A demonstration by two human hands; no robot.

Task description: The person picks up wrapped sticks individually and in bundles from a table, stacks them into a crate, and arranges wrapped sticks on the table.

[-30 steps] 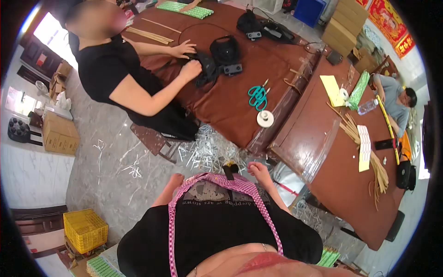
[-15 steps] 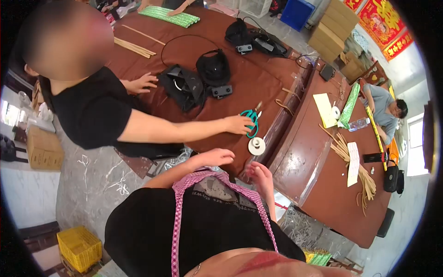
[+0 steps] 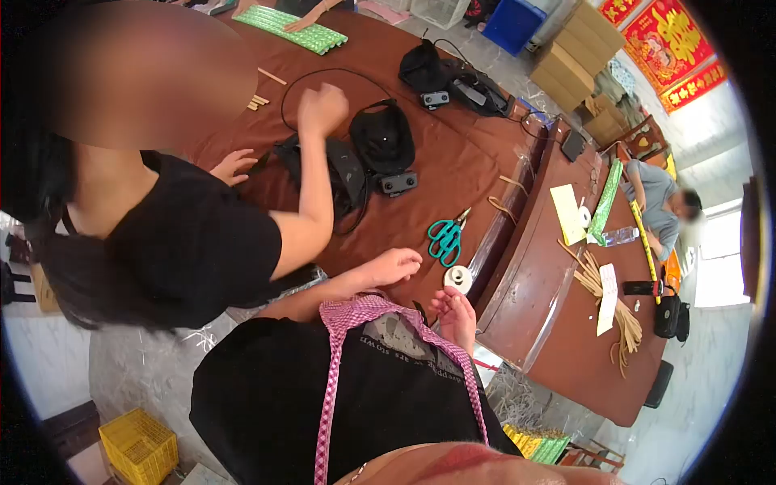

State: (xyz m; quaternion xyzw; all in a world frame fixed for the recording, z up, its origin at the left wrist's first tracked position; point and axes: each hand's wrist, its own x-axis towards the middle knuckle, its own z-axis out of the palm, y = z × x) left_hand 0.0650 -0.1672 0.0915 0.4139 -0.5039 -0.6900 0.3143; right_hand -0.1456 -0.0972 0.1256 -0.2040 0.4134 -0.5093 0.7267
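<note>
My left hand [image 3: 396, 265] hovers by the near table edge, palm down, fingers loosely stretched out, with nothing seen in it. My right hand [image 3: 455, 317] is raised in front of my chest, its fingers loosely bent and apart; no object shows in it. Just beyond its fingertips lies a white tape roll [image 3: 458, 280]. Teal-handled scissors [image 3: 445, 240] lie on the brown table cover past both hands; whether there is more than one pair I cannot tell. Neither hand visibly touches the roll or the scissors.
A co-worker in black [image 3: 194, 234] stands at left, one hand [image 3: 323, 109] raised. Black caps [image 3: 381, 137] with camera units [image 3: 398, 183] and cables lie mid-table. Green tubes [image 3: 293, 30] are at the back. At right are tan strips [image 3: 612, 299], a bottle [image 3: 621, 236] and a seated person [image 3: 656, 202].
The co-worker's hand has left the scissors and risen back toward the caps. The co-worker leans closer. My left hand has moved slightly right; my right hand has barely moved.
</note>
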